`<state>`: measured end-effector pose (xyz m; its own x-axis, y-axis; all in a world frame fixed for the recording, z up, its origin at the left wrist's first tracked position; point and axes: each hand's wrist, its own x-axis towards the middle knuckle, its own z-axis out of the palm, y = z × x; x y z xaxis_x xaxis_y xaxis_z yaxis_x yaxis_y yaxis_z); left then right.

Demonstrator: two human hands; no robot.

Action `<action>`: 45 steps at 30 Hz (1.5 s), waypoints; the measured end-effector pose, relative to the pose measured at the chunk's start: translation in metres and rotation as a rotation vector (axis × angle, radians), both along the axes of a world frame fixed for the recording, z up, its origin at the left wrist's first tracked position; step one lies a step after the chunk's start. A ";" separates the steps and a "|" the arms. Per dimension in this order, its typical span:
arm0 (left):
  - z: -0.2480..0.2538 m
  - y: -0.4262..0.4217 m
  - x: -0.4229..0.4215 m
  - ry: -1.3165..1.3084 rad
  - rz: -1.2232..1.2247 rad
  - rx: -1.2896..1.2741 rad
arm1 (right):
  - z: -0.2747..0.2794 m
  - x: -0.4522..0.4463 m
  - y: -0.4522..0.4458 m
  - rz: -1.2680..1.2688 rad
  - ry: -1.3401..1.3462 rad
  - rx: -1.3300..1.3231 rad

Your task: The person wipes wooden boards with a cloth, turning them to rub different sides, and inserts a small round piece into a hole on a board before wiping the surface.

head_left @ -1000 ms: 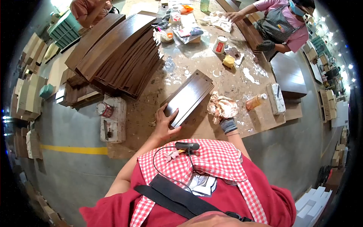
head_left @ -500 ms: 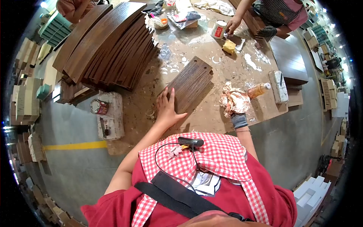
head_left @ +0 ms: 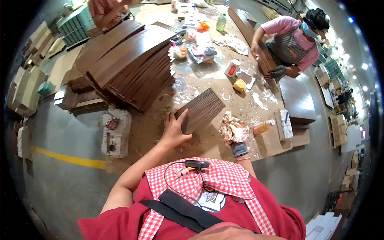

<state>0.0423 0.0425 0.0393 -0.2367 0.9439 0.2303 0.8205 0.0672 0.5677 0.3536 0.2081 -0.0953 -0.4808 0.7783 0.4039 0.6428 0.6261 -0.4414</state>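
A short dark-brown wooden board with streaked grain lies at a slant on the worktable in front of me. My left hand grips its near left end, thumb and fingers spread around the edges. To the right, my right hand wears a dark grey glove and holds a crumpled, brown-stained rag, which hides most of its fingers. The rag is apart from the board. Just beyond it, a bottle of amber liquid lies tilted on the table.
Curved brown slats are piled at the left. A tin stands on a stained block. Ahead are a white can, a yellow sponge and a green bottle. A co-worker handles boards at the far right.
My view has tipped up, showing more of the far table. The board's holed end no longer shows, and its visible face looks different. The rag has come closer to the board. The co-worker's hand has left the can.
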 end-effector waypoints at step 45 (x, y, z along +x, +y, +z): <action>0.258 0.051 -0.216 0.606 0.076 -0.169 | 0.029 -0.057 -0.001 0.115 0.107 -0.251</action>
